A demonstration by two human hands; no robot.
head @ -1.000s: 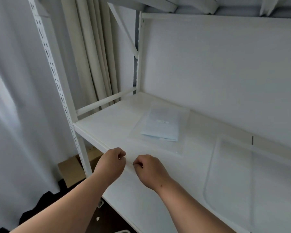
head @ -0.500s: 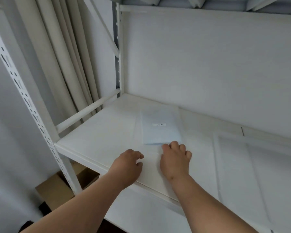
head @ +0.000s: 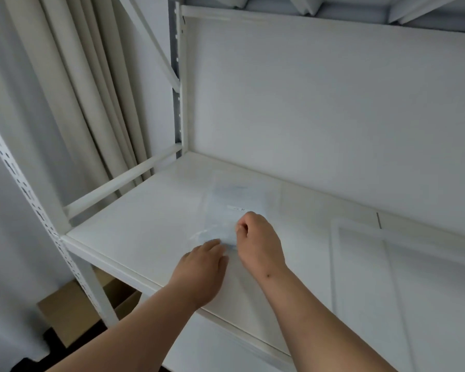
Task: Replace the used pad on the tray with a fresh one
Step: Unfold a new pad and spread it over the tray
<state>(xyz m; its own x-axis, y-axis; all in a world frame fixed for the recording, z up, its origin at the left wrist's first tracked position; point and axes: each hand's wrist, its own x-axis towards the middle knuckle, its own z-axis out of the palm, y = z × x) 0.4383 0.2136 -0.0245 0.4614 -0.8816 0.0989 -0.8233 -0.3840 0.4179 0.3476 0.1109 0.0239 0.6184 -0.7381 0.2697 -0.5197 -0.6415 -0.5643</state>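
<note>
The right hand (head: pixel 258 242) is curled into a loose fist over the near end of the folded pale blue pad (head: pixel 236 208), its thumb and forefinger drawn together as if pinching the clear wrapper around the pad; the frame is blurred there, so the pinch itself cannot be made out for certain. Just beside it, nearer the front edge of the shelf board (head: pixel 134 226), the left hand (head: pixel 202 267) lies palm down with fairly straight fingers, the fingertips (head: pixel 215 244) touching the crumpled near corner of the wrapper. The pad lies flat on the shelf board, roughly midway between its front edge and the white back panel (head: pixel 320 108), and carries a small white label with dark print that is too small to read. To the right of the pad, on the same shelf board, sits a shallow clear tray (head: pixel 336 264) with a rounded rim, well apart from both hands. Left of the pad, a white perforated upright (head: pixel 22 189) stands at the board's front corner, and a horizontal rail (head: pixel 124 181) runs back from it toward the rear post. Beyond that rail hang cream curtains (head: pixel 73 84). Below the shelf board's front corner, on the floor, sits a brown cardboard box (head: pixel 73 312).
</note>
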